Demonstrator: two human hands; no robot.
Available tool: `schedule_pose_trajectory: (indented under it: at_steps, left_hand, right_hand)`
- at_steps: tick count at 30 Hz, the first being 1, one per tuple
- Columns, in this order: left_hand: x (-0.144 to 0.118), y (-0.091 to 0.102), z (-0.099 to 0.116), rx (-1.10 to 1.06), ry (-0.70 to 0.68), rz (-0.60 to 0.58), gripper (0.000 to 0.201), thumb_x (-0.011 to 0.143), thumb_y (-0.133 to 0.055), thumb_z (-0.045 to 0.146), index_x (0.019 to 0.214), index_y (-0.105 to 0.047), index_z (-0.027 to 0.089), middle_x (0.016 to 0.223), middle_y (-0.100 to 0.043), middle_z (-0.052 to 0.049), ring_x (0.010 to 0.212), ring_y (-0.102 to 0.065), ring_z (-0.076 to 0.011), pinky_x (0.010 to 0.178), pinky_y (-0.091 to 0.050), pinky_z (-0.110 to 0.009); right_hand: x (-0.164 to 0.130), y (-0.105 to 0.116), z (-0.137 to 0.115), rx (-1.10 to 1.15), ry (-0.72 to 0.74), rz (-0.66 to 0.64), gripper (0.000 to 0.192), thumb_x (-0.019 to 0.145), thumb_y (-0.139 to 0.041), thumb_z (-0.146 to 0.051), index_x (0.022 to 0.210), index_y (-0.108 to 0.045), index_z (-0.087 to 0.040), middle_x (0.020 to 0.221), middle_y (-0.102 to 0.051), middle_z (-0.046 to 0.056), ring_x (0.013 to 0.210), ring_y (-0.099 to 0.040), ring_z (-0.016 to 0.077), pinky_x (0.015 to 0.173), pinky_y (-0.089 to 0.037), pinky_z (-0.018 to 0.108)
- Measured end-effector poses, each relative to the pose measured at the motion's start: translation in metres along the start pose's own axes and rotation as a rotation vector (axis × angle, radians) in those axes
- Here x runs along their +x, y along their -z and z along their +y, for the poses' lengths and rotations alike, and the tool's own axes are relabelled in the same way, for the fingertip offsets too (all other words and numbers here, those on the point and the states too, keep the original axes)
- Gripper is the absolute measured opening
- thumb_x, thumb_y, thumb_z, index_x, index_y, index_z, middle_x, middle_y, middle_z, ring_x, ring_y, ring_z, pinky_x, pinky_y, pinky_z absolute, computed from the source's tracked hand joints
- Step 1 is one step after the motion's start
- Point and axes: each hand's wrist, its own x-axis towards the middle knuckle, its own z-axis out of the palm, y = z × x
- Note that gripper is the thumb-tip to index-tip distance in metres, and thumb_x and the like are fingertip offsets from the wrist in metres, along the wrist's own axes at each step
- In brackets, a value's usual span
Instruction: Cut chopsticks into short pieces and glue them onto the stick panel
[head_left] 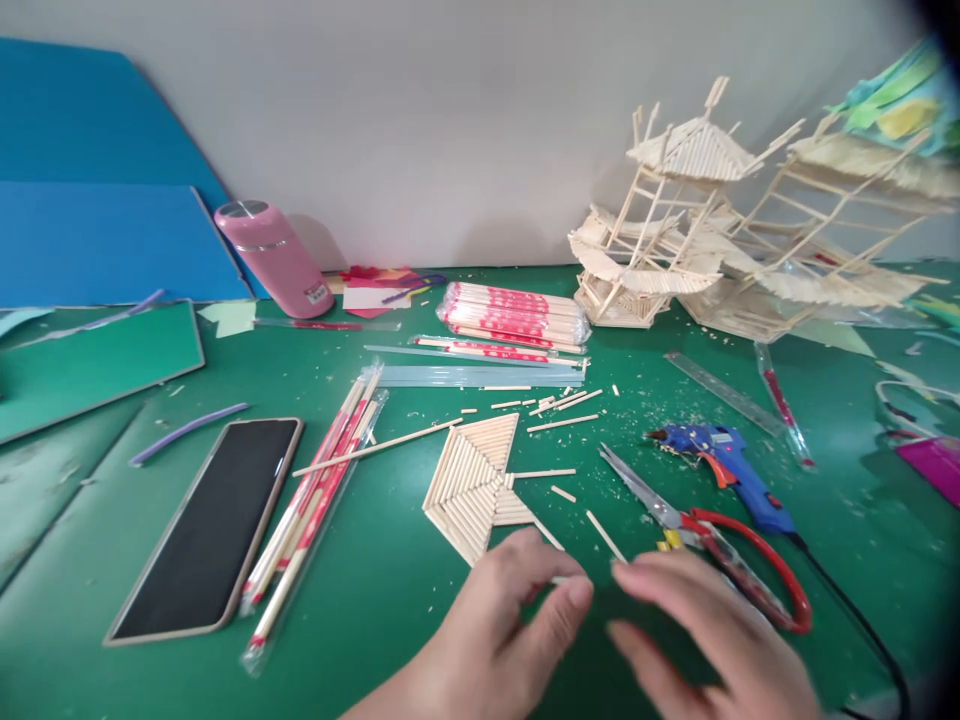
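Observation:
My left hand (517,610) is closed in a pinch, with the pale end of a short wooden stick (559,579) showing between thumb and forefinger. Just beyond it lies a partly built panel of cut sticks (469,485), laid in angled rows that meet at a centre. My right hand (712,625) has thumb and forefinger apart, with nothing visible between them. A loose stick piece (604,535) lies by its forefinger tip; whether they touch I cannot tell. Red-handled scissors (660,510) lie partly behind the right hand, blades pointing away.
A blue glue gun (727,470) trails its cable down the right. Wrapped chopsticks (315,500) and a phone (210,525) lie left. Behind are a chopstick bundle (517,315), glue sticks (480,376), a pink bottle (274,260) and a stick-built tower (660,220).

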Motion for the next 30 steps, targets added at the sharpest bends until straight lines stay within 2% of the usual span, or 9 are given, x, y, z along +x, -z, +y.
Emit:
schedule_pose_trajectory:
  at_steps: [2, 6, 10, 13, 18, 20, 26, 30]
  left_hand:
    - [-0.008, -0.002, -0.006, 0.033, -0.081, -0.018, 0.028, 0.084, -0.044, 0.039, 0.092, -0.063, 0.021, 0.076, -0.056, -0.005, 0.066, -0.049, -0.0152, 0.06, -0.04, -0.024]
    - [-0.019, -0.004, -0.021, 0.006, -0.125, 0.023, 0.029, 0.082, -0.045, 0.045, 0.086, -0.064, 0.023, 0.07, -0.055, -0.003, 0.057, -0.046, -0.0145, 0.053, -0.04, -0.024]
    - [-0.021, -0.001, -0.026, 0.016, -0.114, 0.074, 0.029, 0.083, -0.045, 0.043, 0.081, -0.064, 0.021, 0.066, -0.054, -0.003, 0.054, -0.045, -0.0135, 0.051, -0.038, -0.023]
    - [-0.022, 0.004, -0.026, 0.125, -0.081, 0.098, 0.027, 0.087, -0.041, 0.033, 0.081, -0.063, 0.019, 0.067, -0.054, -0.004, 0.054, -0.046, -0.0122, 0.049, -0.036, -0.022]
    - [-0.025, 0.013, -0.024, 0.39, -0.074, -0.008, 0.023, 0.086, -0.039, 0.021, 0.076, -0.059, 0.016, 0.065, -0.054, -0.004, 0.054, -0.048, -0.0116, 0.047, -0.035, -0.021]
    - [-0.023, 0.019, -0.024, 0.49, -0.095, -0.006, 0.021, 0.086, -0.039, 0.019, 0.077, -0.058, 0.017, 0.065, -0.054, -0.004, 0.055, -0.049, -0.0131, 0.048, -0.037, -0.022]
    - [-0.012, 0.038, -0.03, 0.78, -0.165, 0.234, 0.016, 0.085, -0.041, 0.018, 0.089, -0.056, 0.019, 0.076, -0.055, -0.004, 0.069, -0.05, -0.0184, 0.061, -0.04, -0.031]
    - [-0.01, 0.039, -0.039, 0.804, -0.168, 0.26, 0.017, 0.085, -0.041, 0.015, 0.092, -0.056, 0.018, 0.079, -0.053, -0.005, 0.073, -0.048, -0.019, 0.064, -0.039, -0.034]
  right_hand:
    - [0.01, -0.011, -0.013, 0.112, 0.121, -0.059, 0.026, 0.081, -0.052, -0.019, 0.106, -0.05, -0.023, 0.084, -0.064, 0.004, 0.075, -0.062, 0.0156, 0.065, -0.051, 0.026]
    - [0.015, -0.026, -0.016, 0.18, 0.19, -0.115, 0.019, 0.082, -0.05, -0.016, 0.098, -0.057, -0.022, 0.076, -0.064, 0.003, 0.067, -0.06, 0.0147, 0.059, -0.05, 0.026]
    - [0.012, -0.033, -0.01, 0.226, 0.162, -0.13, 0.017, 0.08, -0.054, -0.013, 0.094, -0.059, -0.021, 0.076, -0.062, 0.003, 0.066, -0.058, 0.0129, 0.059, -0.048, 0.025]
    - [0.012, -0.036, -0.007, 0.239, 0.143, -0.144, 0.015, 0.08, -0.054, -0.012, 0.092, -0.059, -0.02, 0.077, -0.061, 0.002, 0.067, -0.057, 0.0123, 0.06, -0.048, 0.024]
    - [0.017, -0.039, -0.006, 0.201, 0.128, -0.277, 0.012, 0.083, -0.05, -0.015, 0.089, -0.059, -0.021, 0.078, -0.06, 0.002, 0.068, -0.055, 0.013, 0.06, -0.046, 0.025]
    - [0.021, -0.041, -0.005, 0.211, 0.097, -0.283, 0.012, 0.084, -0.048, -0.016, 0.087, -0.059, -0.02, 0.078, -0.059, 0.003, 0.068, -0.054, 0.0135, 0.06, -0.045, 0.026]
    - [0.03, -0.053, 0.001, 0.176, -0.016, -0.215, 0.014, 0.085, -0.047, -0.016, 0.09, -0.06, -0.02, 0.084, -0.057, 0.004, 0.074, -0.055, 0.0143, 0.066, -0.044, 0.027]
    - [0.031, -0.062, 0.002, 0.154, -0.005, -0.174, 0.012, 0.084, -0.049, -0.016, 0.089, -0.059, -0.02, 0.083, -0.057, 0.003, 0.075, -0.054, 0.0137, 0.068, -0.043, 0.028]
